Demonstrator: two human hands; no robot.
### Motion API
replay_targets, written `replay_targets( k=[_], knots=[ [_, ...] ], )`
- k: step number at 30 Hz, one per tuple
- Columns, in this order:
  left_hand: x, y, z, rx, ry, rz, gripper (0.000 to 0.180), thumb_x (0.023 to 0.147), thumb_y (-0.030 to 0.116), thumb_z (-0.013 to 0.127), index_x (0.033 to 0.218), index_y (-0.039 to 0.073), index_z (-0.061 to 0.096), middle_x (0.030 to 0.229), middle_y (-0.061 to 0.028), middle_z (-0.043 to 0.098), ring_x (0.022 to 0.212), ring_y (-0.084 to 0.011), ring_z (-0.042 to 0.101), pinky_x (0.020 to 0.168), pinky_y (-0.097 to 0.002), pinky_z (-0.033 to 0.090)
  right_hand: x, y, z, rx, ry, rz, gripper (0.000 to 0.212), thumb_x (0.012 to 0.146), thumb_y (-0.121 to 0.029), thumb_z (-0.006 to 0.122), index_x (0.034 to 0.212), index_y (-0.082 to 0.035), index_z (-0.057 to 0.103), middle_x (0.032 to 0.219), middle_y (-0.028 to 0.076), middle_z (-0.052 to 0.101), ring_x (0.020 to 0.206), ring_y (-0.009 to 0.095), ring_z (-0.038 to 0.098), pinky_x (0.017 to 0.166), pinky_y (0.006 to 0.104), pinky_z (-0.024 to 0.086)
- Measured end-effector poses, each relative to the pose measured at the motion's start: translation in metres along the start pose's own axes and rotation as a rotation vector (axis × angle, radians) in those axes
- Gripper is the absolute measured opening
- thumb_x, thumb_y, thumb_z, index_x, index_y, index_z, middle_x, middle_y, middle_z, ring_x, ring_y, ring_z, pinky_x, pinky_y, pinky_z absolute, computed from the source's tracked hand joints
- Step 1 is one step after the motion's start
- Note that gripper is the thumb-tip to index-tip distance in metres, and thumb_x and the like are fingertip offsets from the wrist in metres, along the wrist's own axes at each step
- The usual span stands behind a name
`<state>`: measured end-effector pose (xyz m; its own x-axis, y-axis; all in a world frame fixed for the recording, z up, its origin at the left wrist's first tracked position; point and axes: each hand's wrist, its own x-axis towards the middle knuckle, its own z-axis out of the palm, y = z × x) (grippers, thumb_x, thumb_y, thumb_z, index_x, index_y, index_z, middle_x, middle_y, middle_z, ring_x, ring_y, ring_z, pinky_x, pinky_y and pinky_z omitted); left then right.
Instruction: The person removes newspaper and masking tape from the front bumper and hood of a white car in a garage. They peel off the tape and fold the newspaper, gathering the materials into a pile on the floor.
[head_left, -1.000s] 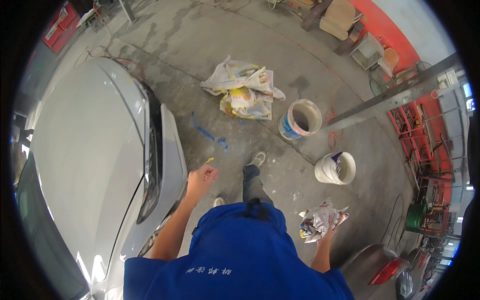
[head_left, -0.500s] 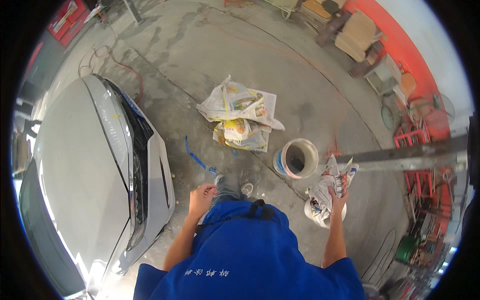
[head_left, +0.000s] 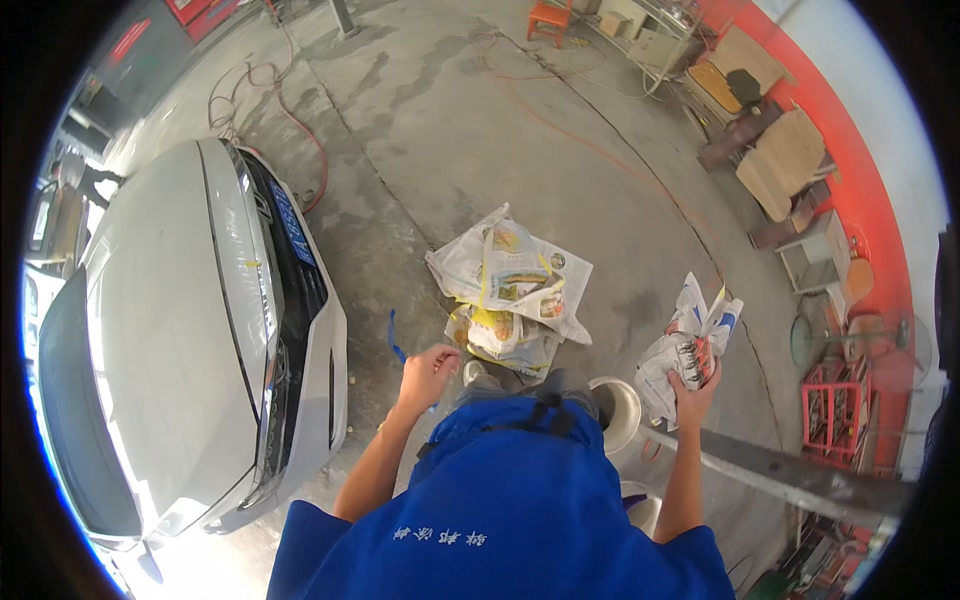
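Note:
A crumpled bundle of printed newspaper [head_left: 676,362] is gripped in my right hand [head_left: 694,392], out to the right of my body. My left hand [head_left: 430,375] is held low in front with its fingers curled closed. Whatever they may hold is hidden. On the floor ahead lies a spread heap of newspaper sheets [head_left: 520,275], touched with yellow along some edges. A strip of blue tape [head_left: 396,338] rests on the floor beside my left hand. Close to my right leg stands an open bucket [head_left: 622,415], partly covered by my body.
To my left is the front of a silver-white car [head_left: 165,330]. A second white bucket [head_left: 648,510] shows by my right side. A metal beam [head_left: 790,465] crosses at right. Red hose [head_left: 318,165] lies ahead, with an orange stool [head_left: 548,22] and a red rack [head_left: 836,408] farther off.
I have stepped forward, so the heap and the buckets now sit nearer my body. My right hand has carried the newspaper bundle up and away from the white bucket.

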<state>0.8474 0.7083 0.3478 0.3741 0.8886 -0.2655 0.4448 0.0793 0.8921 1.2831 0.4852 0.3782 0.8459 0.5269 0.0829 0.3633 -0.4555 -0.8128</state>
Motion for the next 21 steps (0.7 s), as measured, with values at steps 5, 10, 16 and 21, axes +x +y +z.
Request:
replay_targets(
  k=[5, 10, 16, 21],
  knots=[
    [0.051, -0.011, -0.002, -0.042, 0.267, -0.099, 0.016, 0.089, 0.004, 0.059, 0.101, -0.001, 0.069, 0.081, -0.0101, 0.073, 0.077, -0.0149, 0.071, 0.072, -0.0277, 0.055, 0.153, -0.044, 0.046, -0.175, -0.133, -0.205, 0.108, 0.063, -0.026, 0.09, 0.148, -0.002, 0.028, 0.142, 0.021, 0.045, 0.128, 0.033, 0.047, 0.107, 0.04, 0.035],
    [0.052, -0.031, 0.044, -0.225, 0.632, -0.3, 0.015, 0.09, 0.002, 0.057, 0.099, -0.003, 0.068, 0.081, -0.01, 0.073, 0.078, -0.0147, 0.071, 0.071, -0.0264, 0.055, 0.299, -0.075, 0.117, -0.128, -0.36, -0.432, 0.109, 0.061, -0.026, 0.09, 0.147, -0.002, 0.028, 0.142, 0.021, 0.044, 0.131, 0.035, 0.043, 0.109, 0.0405, 0.034],
    [0.075, 0.014, 0.22, -0.193, 1.024, -0.599, 0.014, 0.083, 0.009, 0.065, 0.094, 0.001, 0.07, 0.082, -0.0128, 0.072, 0.072, -0.0181, 0.069, 0.067, -0.0321, 0.054, 0.43, -0.071, 0.208, -0.152, -0.702, -0.844, 0.117, 0.055, -0.032, 0.093, 0.147, -0.001, 0.029, 0.141, 0.022, 0.043, 0.13, 0.037, 0.044, 0.108, 0.0438, 0.037],
    [0.108, 0.132, 0.435, -0.273, 1.056, -0.554, 0.016, 0.082, 0.012, 0.067, 0.095, 0.004, 0.072, 0.084, -0.0143, 0.071, 0.079, -0.0231, 0.07, 0.073, -0.035, 0.054, 0.396, -0.148, 0.242, -0.209, -1.259, -1.328, 0.113, 0.053, -0.037, 0.094, 0.143, -0.003, 0.034, 0.125, 0.018, 0.052, 0.113, 0.038, 0.052, 0.095, 0.0445, 0.045]
  ],
)
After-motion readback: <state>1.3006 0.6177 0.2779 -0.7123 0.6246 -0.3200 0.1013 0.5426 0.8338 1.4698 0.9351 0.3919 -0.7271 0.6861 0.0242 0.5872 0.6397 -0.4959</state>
